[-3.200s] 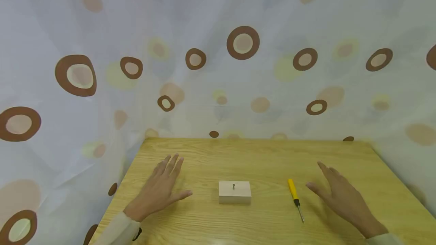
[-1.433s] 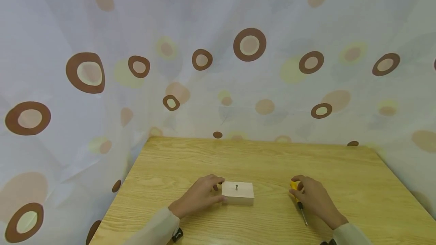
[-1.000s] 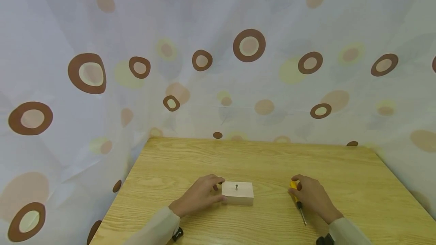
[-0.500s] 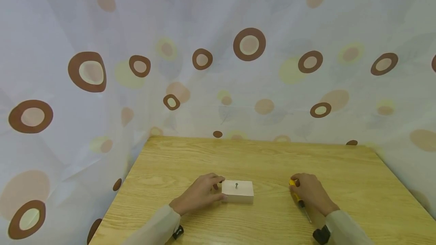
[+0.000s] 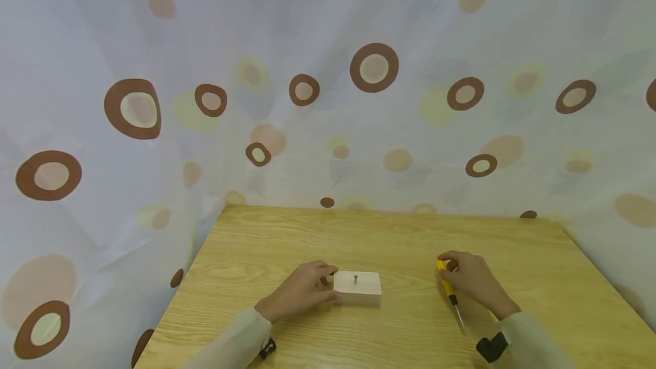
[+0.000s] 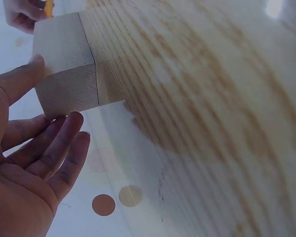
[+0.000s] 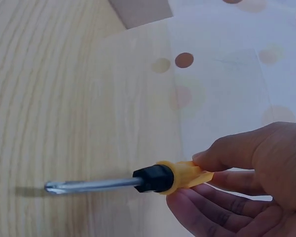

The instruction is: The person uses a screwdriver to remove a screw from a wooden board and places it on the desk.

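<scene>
A pale wooden block (image 5: 357, 288) lies on the table, a small screw (image 5: 356, 279) standing upright from its top. My left hand (image 5: 299, 294) grips the block's left end, thumb on the near side and fingers at the far side. In the left wrist view, the thumb (image 6: 20, 80) presses one face of the block (image 6: 64, 42). To the right, my right hand (image 5: 476, 281) holds a screwdriver by its yellow handle (image 5: 446, 281), its metal shaft (image 5: 459, 316) pointing toward me. The right wrist view shows thumb and fingers around the handle (image 7: 187, 175), with the shaft (image 7: 96, 185) over the tabletop.
The wood-grain table (image 5: 389, 244) extends around both hands. A white curtain with brown circles (image 5: 328, 130) hangs behind it and along both sides. Black straps or devices sit at the left wrist (image 5: 267, 349) and right wrist (image 5: 492, 347).
From spread apart, my left hand has come right onto the block and my right hand left onto the screwdriver. Lately the right hand has shifted the screwdriver slightly away from me; the block stays put.
</scene>
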The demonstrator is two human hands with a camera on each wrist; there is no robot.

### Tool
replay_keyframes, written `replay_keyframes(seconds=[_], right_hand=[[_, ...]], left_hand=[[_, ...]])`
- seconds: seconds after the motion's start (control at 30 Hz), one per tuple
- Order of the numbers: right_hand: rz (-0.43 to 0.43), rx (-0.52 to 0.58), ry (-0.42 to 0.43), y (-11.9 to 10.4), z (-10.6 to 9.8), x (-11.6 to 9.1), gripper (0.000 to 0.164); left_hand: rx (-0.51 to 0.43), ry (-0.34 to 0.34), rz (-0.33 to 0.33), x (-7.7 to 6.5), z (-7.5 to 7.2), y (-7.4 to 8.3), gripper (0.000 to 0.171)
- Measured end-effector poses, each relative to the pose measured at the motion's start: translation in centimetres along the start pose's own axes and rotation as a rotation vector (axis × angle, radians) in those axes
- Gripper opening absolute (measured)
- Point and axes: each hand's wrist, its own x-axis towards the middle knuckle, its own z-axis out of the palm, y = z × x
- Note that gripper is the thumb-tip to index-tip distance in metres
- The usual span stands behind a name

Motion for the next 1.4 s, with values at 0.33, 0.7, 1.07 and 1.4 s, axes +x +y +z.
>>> replay_keyframes(seconds=[0.33, 0.7, 1.07, 1.4], right_hand=[[-0.021, 0.184, -0.013, -2.0, -1.2, 0.2, 0.035], [-0.108, 0.213, 0.080, -4.2, -1.7, 0.6, 0.039], [-0.196, 0.214, 0.147, -5.9, -1.9, 1.6, 0.036], [-0.225, 0.220, 0.204, -7.5, -1.8, 2.2, 0.034]], left_hand=[[-0.019, 0.004, 0.002, -0.2, 0.3, -0.5, 0.059], [-0.018, 0.000, 0.012, -0.2, 0.5, -0.4, 0.059], [-0.055, -0.002, -0.018, 0.1, 0.3, -0.4, 0.058], [-0.047, -0.003, 0.017, 0.2, 0.2, -0.3, 0.056]])
